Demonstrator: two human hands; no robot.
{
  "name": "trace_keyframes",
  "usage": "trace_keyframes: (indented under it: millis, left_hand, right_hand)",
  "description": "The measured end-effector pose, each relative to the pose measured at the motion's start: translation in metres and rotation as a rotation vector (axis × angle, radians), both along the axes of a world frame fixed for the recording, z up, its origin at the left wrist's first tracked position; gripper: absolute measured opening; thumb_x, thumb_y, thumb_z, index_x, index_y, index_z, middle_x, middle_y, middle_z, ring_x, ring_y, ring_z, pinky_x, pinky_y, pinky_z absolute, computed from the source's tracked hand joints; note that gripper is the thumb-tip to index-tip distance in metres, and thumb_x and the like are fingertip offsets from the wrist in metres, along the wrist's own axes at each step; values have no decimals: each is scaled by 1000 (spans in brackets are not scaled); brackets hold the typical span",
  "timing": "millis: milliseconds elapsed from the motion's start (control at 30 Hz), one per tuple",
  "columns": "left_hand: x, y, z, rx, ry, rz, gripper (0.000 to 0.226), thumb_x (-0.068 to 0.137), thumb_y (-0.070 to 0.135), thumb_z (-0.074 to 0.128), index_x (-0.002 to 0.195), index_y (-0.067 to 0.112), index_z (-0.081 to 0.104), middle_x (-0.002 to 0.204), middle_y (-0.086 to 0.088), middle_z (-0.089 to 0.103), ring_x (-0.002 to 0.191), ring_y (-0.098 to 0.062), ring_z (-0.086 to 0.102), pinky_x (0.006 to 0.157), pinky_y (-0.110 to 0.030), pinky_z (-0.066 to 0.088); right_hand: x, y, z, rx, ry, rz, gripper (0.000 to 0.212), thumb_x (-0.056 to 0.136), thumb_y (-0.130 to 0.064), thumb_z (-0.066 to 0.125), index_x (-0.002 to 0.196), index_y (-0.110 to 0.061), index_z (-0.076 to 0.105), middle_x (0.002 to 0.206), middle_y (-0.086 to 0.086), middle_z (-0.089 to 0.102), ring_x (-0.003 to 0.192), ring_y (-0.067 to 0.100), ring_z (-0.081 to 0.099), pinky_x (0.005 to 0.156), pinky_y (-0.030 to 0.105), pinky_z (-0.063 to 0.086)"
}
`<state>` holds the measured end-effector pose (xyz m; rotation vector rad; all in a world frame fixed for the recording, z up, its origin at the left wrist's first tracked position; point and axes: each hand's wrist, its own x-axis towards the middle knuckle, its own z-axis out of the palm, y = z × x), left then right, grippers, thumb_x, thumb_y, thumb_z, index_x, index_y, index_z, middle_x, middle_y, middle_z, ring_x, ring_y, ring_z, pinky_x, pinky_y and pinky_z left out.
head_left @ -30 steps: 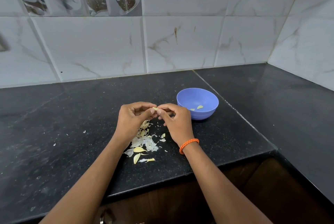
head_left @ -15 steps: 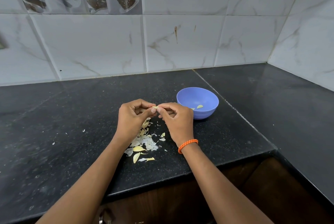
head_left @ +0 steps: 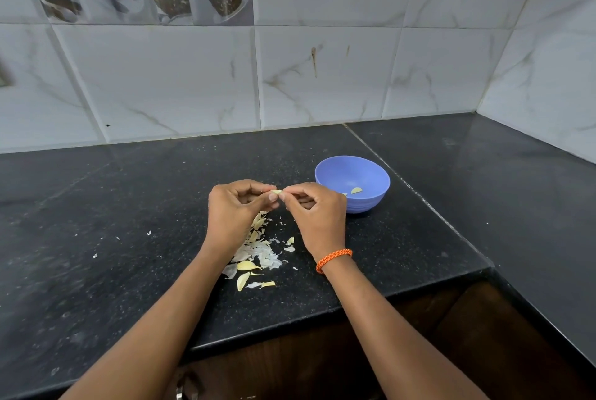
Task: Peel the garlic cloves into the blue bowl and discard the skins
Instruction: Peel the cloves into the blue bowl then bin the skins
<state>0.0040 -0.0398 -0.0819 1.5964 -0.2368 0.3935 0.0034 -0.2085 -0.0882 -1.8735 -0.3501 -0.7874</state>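
Midway between both hands, a garlic clove (head_left: 276,192), apparently pinched by left hand (head_left: 234,213) and right hand (head_left: 317,218) fingertips.

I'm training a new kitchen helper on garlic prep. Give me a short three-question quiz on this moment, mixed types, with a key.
1. True or false: the blue bowl is empty.
2. Multiple choice: where does the pile of garlic skins lie? A) in the bowl B) on the black counter below the hands C) on the floor
3. Fill in: the left hand and right hand both pinch one ___.

Key: 1 false, peeled garlic lies inside; 2 B; 3 garlic clove.
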Motion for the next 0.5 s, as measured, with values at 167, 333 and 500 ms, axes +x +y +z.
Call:
trace_keyframes:
  millis: [167, 333, 500]
  left_hand:
    - [-1, 0, 1, 5, -14, -3, 14, 88, 6, 86, 100, -1, 82, 88, -13, 82, 82, -33, 81, 82, -44, 68]
    - [-1, 0, 1, 24, -18, -21, 15, 87, 9, 88, 100, 3, 83, 90, -12, 82, 85, -33, 82, 85, -47, 66]
    - [-2, 0, 3, 25, -17, -37, 16, 87, 8, 88, 101, 3, 82, 91, -12, 83, 86, -32, 82, 85, -45, 68]
  right_hand:
    - [1, 1, 0, 8, 19, 2, 6, 92, -19, 84, 94, -13, 83, 82, -6, 79, 74, 7, 75, 68, 27, 63]
    - [2, -1, 3, 172, 154, 104, 4, 91, -11, 83, 94, -8, 82, 78, -1, 79, 66, 12, 76, 65, 31, 65]
    - [1, -2, 3, 298, 237, 182, 8, 92, -9, 82, 97, -3, 81, 80, 5, 80, 68, 19, 77, 65, 28, 63]
